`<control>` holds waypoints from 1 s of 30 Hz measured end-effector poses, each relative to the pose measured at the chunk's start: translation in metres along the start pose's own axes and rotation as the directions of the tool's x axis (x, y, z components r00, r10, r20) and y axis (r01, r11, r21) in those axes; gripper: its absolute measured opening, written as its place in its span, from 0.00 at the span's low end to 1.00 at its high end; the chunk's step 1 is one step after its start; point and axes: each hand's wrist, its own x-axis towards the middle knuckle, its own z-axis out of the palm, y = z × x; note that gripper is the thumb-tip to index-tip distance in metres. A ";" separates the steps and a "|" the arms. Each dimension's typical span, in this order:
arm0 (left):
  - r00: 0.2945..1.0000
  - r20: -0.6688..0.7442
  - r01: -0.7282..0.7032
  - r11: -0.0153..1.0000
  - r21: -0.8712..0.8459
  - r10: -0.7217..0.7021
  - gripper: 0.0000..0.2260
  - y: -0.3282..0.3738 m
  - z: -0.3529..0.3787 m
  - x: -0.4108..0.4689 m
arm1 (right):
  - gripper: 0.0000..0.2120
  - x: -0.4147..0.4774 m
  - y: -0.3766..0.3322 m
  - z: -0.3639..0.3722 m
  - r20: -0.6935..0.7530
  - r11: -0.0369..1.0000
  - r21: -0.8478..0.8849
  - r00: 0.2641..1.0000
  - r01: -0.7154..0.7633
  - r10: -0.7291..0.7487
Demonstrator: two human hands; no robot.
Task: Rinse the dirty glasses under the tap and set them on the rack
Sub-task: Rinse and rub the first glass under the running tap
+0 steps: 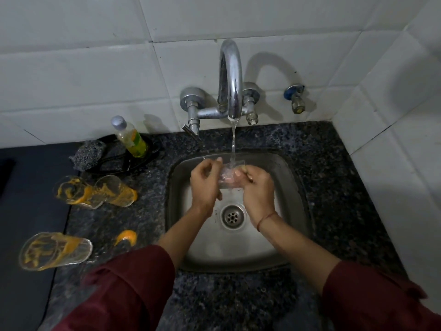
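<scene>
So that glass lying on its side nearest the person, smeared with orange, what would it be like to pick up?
The orange-smeared glass would probably roll if nudged, since it lies on its side on the dark counter. The streaks inside and out suggest a sticky or slick grip. Being clear and thin-looking, it is likely rigid and breakable.

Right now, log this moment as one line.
phase: rinsing | both hands, left, right, hold clear glass under tap stream | dirty glasses wait on counter

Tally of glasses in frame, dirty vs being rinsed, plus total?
Dirty glasses on the counter: 4
Glass under the tap, held in both hands: 1
Total: 5
</scene>
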 end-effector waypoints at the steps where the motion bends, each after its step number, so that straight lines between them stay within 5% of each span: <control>1: 0.998 -0.064 0.015 1.000 0.026 -0.013 0.13 0.002 -0.001 0.005 | 0.06 -0.001 -0.003 -0.001 0.058 0.999 0.023 0.997 0.045 -0.046; 3: 0.961 -0.075 0.263 0.964 -0.046 -0.265 0.12 0.007 -0.007 0.022 | 0.07 -0.005 -0.011 -0.007 0.222 0.960 -0.030 0.938 0.278 -0.265; 6: 0.791 0.263 0.591 0.801 -0.097 -0.552 0.11 0.007 -0.018 0.035 | 0.09 0.007 -0.005 -0.016 0.401 0.714 -0.251 0.741 0.654 -0.538; 8: 0.826 0.240 0.555 0.809 -0.194 -0.509 0.13 0.003 -0.016 0.027 | 0.08 0.010 -0.003 -0.013 0.384 0.759 -0.297 0.800 0.579 -0.461; 10: 0.962 0.038 0.271 0.925 -0.267 -0.271 0.10 -0.002 -0.007 0.009 | 0.07 0.006 -0.008 -0.003 0.220 0.910 -0.237 0.931 0.340 -0.291; 12: 0.996 -0.070 0.039 0.986 -0.164 -0.051 0.12 0.000 -0.001 -0.005 | 0.06 0.006 -0.016 0.003 0.157 0.990 -0.086 0.983 0.114 -0.100; 14: 0.984 -0.108 0.131 0.987 -0.099 -0.141 0.16 0.002 -0.005 0.003 | 0.05 0.005 -0.022 0.002 0.262 0.997 0.003 0.962 0.079 -0.077; 16: 0.921 0.023 0.389 0.918 -0.083 -0.388 0.16 0.011 -0.013 0.015 | 0.10 0.006 -0.022 -0.004 0.355 0.972 -0.060 0.915 0.228 -0.192; 18: 0.862 0.154 0.495 0.867 -0.056 -0.482 0.16 0.017 -0.013 0.019 | 0.10 0.009 -0.017 -0.007 0.384 0.934 -0.155 0.891 0.322 -0.243; 21: 0.972 0.036 0.236 0.955 -0.178 -0.233 0.15 0.007 -0.006 0.010 | 0.04 0.010 -0.017 0.000 0.221 0.979 -0.090 0.962 0.185 -0.162; 24: 0.997 -0.077 -0.001 0.997 -0.080 -0.005 0.15 0.003 -0.001 0.000 | 0.05 0.011 -0.019 0.005 0.191 0.998 0.070 0.981 -0.003 -0.011; 27: 0.948 -0.079 0.306 0.952 -0.025 -0.307 0.15 0.012 -0.007 0.017 | 0.06 0.008 -0.016 -0.004 0.335 0.987 -0.004 0.930 0.158 -0.148; 30: 0.830 0.130 0.545 0.838 0.016 -0.542 0.14 0.020 -0.010 0.022 | 0.07 0.014 -0.014 -0.016 0.468 0.899 -0.197 0.844 0.390 -0.264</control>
